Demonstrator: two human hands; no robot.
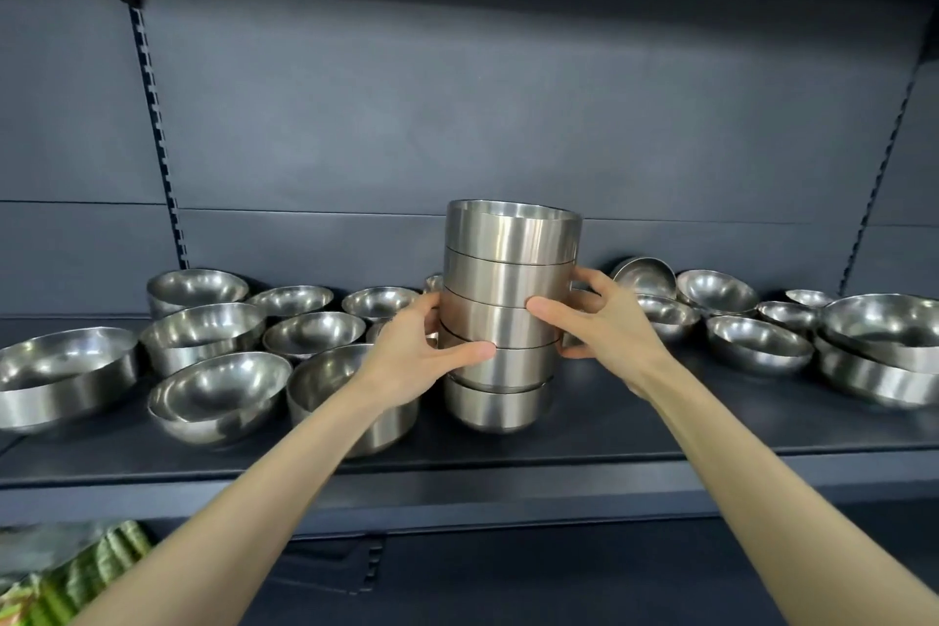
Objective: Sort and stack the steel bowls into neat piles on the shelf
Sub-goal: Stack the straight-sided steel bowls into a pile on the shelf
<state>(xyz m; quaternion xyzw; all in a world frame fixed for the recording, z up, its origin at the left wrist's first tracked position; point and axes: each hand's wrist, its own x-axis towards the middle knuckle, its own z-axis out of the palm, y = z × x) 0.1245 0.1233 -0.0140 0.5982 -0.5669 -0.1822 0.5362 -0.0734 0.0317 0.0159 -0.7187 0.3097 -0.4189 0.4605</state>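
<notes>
A tall stack of several straight-sided steel bowls [508, 280] stands on the dark shelf [635, 427] in the middle of the view. My left hand [421, 346] grips the stack's left side, thumb across the front, fingers wrapped behind. My right hand [604, 320] grips the right side at about the same height, thumb on the front. Loose round steel bowls [223, 386] lie to the left, and more loose bowls [757, 341] to the right.
A wide shallow bowl [61, 376] sits at the far left and two large nested bowls [884, 351] at the far right. The shelf's back panel [457, 117] rises behind, with an upper shelf overhead. Green striped items [76, 574] show at the bottom left.
</notes>
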